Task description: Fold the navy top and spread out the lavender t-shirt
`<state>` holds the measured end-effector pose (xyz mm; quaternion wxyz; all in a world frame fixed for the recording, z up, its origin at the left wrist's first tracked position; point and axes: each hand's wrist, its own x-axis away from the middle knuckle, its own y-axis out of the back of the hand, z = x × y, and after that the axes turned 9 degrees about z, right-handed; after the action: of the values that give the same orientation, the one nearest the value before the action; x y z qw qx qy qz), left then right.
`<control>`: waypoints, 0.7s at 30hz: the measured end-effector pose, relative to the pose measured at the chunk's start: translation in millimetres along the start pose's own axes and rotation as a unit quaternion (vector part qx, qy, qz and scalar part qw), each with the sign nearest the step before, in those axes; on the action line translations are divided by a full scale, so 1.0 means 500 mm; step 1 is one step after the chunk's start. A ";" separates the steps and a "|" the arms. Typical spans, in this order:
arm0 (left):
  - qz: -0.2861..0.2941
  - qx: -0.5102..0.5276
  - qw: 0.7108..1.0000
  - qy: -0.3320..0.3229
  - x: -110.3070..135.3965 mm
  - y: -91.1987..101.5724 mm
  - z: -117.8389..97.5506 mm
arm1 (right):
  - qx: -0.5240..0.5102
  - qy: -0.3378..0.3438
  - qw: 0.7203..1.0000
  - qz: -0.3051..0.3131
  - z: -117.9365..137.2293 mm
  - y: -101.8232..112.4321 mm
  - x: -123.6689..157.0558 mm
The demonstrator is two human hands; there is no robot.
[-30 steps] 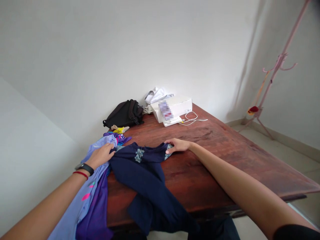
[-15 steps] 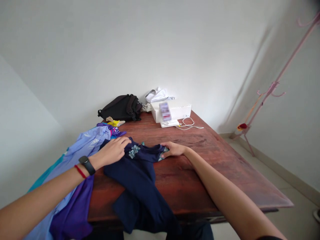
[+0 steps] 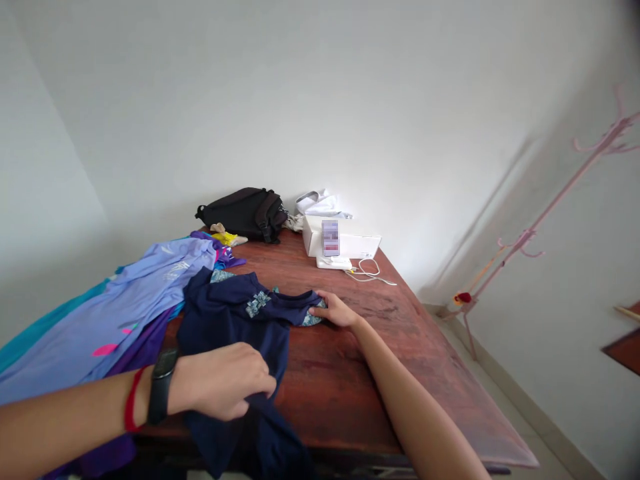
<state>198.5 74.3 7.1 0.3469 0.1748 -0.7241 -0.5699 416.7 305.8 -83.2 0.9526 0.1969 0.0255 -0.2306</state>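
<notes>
Down from the neckline [image 3: 296, 303] comes the left hand [image 3: 225, 379], fingers clamped low on the navy top [image 3: 227, 327], right hand [image 3: 336, 309] pinching its shoulder [image 3: 313, 319], so both ends are held!

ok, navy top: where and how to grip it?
I'd pinch the navy top at both patterned shoulder patches, from above. Its upper part lies spread, neckline at the far end, patches out to either side; the right hand pinches one. The other sits right beside the lavender garment, so top-down is probably cleaner there.
</notes>
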 end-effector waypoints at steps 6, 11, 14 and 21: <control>-0.023 0.045 0.998 0.033 0.074 0.002 -0.019 | 0.075 0.027 0.961 -0.266 -0.047 0.004 -0.019; 0.004 0.117 0.987 0.114 0.156 -0.005 -0.017 | 0.108 -0.005 0.927 -0.360 -0.044 0.015 -0.017; 0.108 0.192 0.965 0.145 0.176 0.011 -0.019 | 0.124 -0.026 0.919 -0.374 -0.033 0.018 -0.012; 0.268 0.526 0.805 -0.054 0.090 0.056 0.054 | 0.093 -0.026 0.949 -0.301 -0.039 0.013 -0.010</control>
<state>152.0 72.3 44.5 0.3008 0.0983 -0.9486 0.0052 416.0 320.8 -98.1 0.8167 0.2621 0.0372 -0.5127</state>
